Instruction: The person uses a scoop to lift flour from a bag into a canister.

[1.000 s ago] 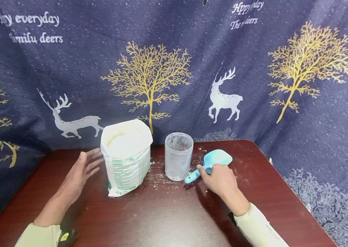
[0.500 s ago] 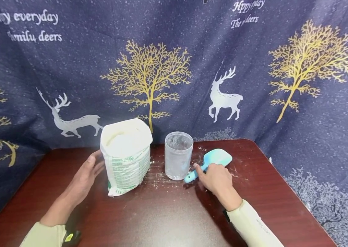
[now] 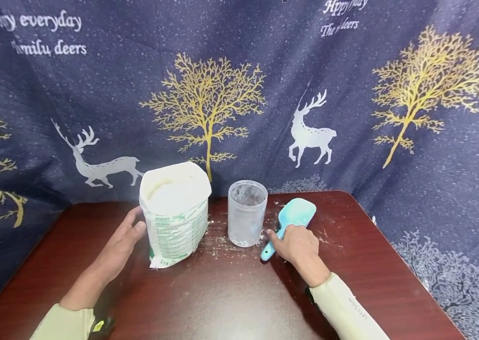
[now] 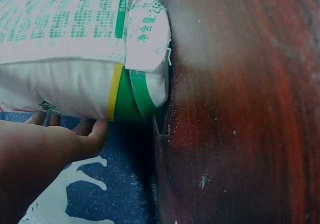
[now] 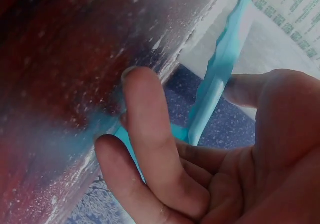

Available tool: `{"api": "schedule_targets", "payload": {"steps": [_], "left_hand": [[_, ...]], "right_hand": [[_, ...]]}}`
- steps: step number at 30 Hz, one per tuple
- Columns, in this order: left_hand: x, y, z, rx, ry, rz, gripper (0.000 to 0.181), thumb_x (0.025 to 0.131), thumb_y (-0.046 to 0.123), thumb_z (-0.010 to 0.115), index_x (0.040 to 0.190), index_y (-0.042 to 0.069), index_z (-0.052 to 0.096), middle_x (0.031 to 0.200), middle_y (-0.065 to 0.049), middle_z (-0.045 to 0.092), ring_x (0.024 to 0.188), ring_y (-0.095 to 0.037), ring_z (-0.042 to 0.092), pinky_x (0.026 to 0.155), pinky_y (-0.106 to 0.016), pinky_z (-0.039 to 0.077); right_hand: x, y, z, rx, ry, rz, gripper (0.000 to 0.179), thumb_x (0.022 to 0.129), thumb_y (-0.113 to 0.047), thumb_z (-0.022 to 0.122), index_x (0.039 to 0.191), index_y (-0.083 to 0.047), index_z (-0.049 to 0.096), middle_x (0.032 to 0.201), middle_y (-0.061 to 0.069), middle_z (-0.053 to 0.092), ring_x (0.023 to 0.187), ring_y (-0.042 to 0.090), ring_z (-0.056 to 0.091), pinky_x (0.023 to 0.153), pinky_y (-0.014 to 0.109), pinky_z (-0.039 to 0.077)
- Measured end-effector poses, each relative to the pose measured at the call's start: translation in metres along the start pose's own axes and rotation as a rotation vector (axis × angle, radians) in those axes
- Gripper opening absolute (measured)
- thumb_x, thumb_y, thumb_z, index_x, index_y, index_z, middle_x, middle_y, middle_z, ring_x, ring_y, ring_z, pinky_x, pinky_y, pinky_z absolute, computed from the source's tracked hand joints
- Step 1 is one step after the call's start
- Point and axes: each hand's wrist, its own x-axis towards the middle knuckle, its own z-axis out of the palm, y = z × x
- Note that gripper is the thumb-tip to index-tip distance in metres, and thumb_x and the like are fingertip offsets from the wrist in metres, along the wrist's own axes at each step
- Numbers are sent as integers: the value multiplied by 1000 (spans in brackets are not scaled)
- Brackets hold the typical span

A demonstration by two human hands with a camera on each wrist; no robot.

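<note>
An open-topped white bag (image 3: 178,238) with green print, holding white powder, stands upright at left on the table. My left hand (image 3: 118,246) is at its left side; in the left wrist view the relaxed fingers touch the bag's lower side (image 4: 60,84). Right of the bag stands a clear plastic jar (image 3: 245,224), lidless, dusted with powder inside. A light-blue scoop (image 3: 296,211) lies right of the jar. My right hand (image 3: 298,246) holds it where handle meets bowl. In the right wrist view the thumb is on one side of its handle (image 5: 220,69), with fingers near the bowl.
White powder is scattered on the brown table (image 3: 214,293) around the jar and scoop. Behind the table hangs a dark blue curtain (image 3: 239,28) with deer and trees. The jar stands close between bag and scoop.
My left hand has moved right, up to the bag. The scoop has turned in my right hand, its handle end swinging toward me and away from the jar. Bag and jar stay put.
</note>
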Motion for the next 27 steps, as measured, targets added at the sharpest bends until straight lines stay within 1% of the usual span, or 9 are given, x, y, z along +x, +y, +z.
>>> {"api": "schedule_targets", "payload": {"steps": [7, 10, 12, 14, 16, 17, 19, 24, 27], "left_hand": [[0, -1, 1, 15, 14, 10, 59, 114, 26, 42, 167, 10, 21, 133, 14, 62, 131, 3, 46, 118, -79, 8], [0, -1, 1, 25, 13, 3, 59, 115, 27, 42, 167, 10, 20, 136, 11, 60, 129, 4, 48, 117, -79, 9], [0, -1, 1, 20, 15, -3, 59, 115, 27, 41, 167, 9, 20, 142, 2, 57, 131, -3, 49, 117, -79, 9], [0, 0, 1, 22, 13, -7, 60, 115, 27, 40, 167, 8, 18, 149, -10, 51, 137, -18, 49, 117, -79, 10], [0, 1, 1, 20, 11, -11, 61, 115, 27, 39, 168, 6, 16, 154, -21, 44, 141, -37, 46, 116, -80, 10], [0, 2, 1, 19, 11, -15, 61, 115, 27, 38, 168, 6, 15, 156, -25, 41, 142, -46, 43, 116, -80, 10], [0, 1, 1, 21, 6, -14, 62, 115, 27, 38, 168, 4, 13, 158, -29, 37, 142, -56, 37, 115, -81, 9], [0, 1, 1, 20, -1, -11, 61, 116, 26, 37, 168, 5, 12, 158, -28, 36, 142, -56, 36, 114, -81, 9], [-1, 2, 0, 23, -9, -17, 62, 116, 27, 37, 168, 6, 12, 159, -28, 35, 143, -56, 35, 113, -82, 8]], "right_hand": [[0, 5, -2, 6, -5, 6, 63, 96, -67, 60, 62, -14, 59, 68, 14, 63, 67, 37, 66, 56, 51, 53], [0, 8, -3, 12, -7, 0, 59, 97, -62, 61, 63, -13, 60, 70, 15, 64, 67, 36, 66, 56, 52, 53], [0, 9, -5, 11, -1, -11, 57, 97, -58, 62, 65, -11, 61, 73, 17, 66, 68, 37, 67, 57, 53, 54], [-1, 9, -6, 11, -3, -19, 53, 98, -53, 63, 67, -10, 63, 75, 18, 68, 69, 38, 68, 57, 54, 54], [-1, 10, -7, 10, -9, -20, 49, 99, -48, 64, 69, -9, 65, 77, 18, 68, 71, 38, 69, 58, 54, 54], [-1, 10, -7, 10, -13, -18, 48, 99, -47, 64, 71, -8, 66, 78, 19, 69, 72, 38, 69, 58, 54, 54], [-1, 11, -9, 17, -32, -10, 44, 99, -44, 65, 74, -7, 68, 77, 16, 68, 70, 35, 68, 57, 53, 54], [-2, 15, -13, 51, -71, -11, 40, 99, -38, 66, 71, -9, 66, 64, 9, 64, 56, 24, 64, 53, 47, 53], [-2, 18, -17, 64, -61, -17, 36, 97, -33, 65, 68, -11, 63, 64, 10, 64, 56, 26, 64, 55, 49, 54]]}}
